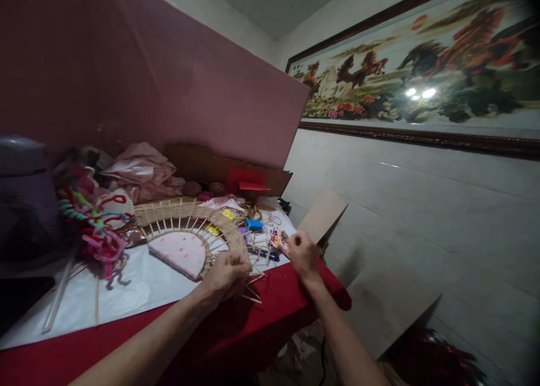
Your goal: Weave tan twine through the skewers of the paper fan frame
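A half-round woven rattan frame (192,214) with a pink dotted pad (180,252) at its centre lies on white paper (126,287) on a red-covered table (236,324). My left hand (226,273) is closed on the frame's right end, where loose cane spokes stick out. My right hand (301,254) is closed in a pinch just to the right, apparently on a thin cane strand that is hard to make out. A small patterned piece (277,239) lies beside it.
Coloured pipe cleaners (95,225) and pink cloth (143,172) crowd the table's left and back. A blue object (254,224), a red folded card (247,180) and cardboard box flaps (323,214) lie behind the hands. A pink board (169,76) and tiled wall stand behind.
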Demonstrator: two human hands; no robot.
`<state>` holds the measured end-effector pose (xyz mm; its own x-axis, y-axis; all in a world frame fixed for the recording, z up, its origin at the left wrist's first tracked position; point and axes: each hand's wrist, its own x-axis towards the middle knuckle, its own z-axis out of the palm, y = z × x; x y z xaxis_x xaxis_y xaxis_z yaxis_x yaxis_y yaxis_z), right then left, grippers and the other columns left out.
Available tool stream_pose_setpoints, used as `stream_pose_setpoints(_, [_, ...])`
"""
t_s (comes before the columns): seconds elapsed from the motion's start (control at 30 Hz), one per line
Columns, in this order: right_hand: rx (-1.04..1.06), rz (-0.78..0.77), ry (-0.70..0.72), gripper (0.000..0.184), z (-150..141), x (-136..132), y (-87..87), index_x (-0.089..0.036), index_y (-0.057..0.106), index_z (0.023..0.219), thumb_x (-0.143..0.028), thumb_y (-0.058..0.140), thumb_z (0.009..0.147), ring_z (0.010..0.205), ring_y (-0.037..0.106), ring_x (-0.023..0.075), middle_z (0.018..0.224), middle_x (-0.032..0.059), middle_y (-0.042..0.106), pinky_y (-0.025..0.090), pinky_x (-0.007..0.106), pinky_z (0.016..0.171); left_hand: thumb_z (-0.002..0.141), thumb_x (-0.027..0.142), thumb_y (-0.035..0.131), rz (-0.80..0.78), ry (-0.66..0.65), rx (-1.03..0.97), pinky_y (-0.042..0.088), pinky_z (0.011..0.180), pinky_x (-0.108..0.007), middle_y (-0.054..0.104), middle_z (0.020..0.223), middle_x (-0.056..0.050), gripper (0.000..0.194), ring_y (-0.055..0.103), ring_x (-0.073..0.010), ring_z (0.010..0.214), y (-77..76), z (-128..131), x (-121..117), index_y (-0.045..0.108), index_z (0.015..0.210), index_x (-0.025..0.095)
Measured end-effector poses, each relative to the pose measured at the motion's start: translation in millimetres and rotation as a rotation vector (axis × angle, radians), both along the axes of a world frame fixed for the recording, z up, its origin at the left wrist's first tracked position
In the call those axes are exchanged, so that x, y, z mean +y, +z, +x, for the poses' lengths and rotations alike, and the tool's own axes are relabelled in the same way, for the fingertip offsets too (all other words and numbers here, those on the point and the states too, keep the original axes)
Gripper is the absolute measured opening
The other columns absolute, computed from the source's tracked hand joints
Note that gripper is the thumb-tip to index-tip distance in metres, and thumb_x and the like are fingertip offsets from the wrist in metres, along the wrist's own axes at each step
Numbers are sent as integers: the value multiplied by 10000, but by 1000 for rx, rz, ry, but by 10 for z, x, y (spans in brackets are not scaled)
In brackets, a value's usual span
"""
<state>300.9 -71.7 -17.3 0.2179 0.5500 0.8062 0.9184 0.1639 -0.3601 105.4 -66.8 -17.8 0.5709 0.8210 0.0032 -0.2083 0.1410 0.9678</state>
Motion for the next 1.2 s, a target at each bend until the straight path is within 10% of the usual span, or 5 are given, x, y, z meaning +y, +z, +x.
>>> stream_pose_setpoints(0.1, [54, 81, -58, 171, 134, -150, 141, -202, 453, 657, -256, 424, 817, 512, 482, 146, 557, 2, 519, 347, 247, 502, 650, 293, 611, 14, -14, -4, 118, 251, -168, 450, 356, 51, 214, 273, -32, 220, -53, 2, -22, 490, 545, 150])
stream_pose_setpoints(0.43, [-216, -293, 801, 270, -819, -1078, -133, -177, 563, 1004, -146, 430, 771, 756, 602, 148, 865, 52, 621, 453, 215, 611, 716, 410, 609, 80, -52, 30, 101, 289, -176, 413, 340, 65, 319, 248, -27, 255, -54, -34, -32, 480, 578, 154])
stream_pose_setpoints(0.6, [-52, -159, 595, 376, -516, -670, 165, -176, 511, 1173, -76, 388, 832, 1162, 454, 183, 1266, 115, 479, 393, 309, 925, 748, 443, 568, 158, -55, 55, 129, 311, -168, 424, 360, 61, 336, 272, -31, 286, -37, -52, -34, 480, 603, 153])
stream_pose_setpoints(0.8, [6, -418, 635, 182, -441, -367, 198, -164, 584, 712, -169, 465, 850, 613, 525, 115, 648, -3, 584, 399, 231, 608, 755, 457, 541, 220, 1, 28, 202, 324, -174, 435, 374, 62, 327, 322, -50, 300, -104, -25, 15, 481, 640, 157])
stream_pose_setpoints(1.2, [254, -422, 577, 186, -528, -329, 47, -161, 532, 625, -206, 501, 803, 512, 460, 91, 560, -25, 524, 345, 204, 507, 836, 379, 430, 734, 290, 455, 320, 517, -242, 473, 546, 24, 319, 437, -116, 531, 17, -84, -98, 448, 585, 183])
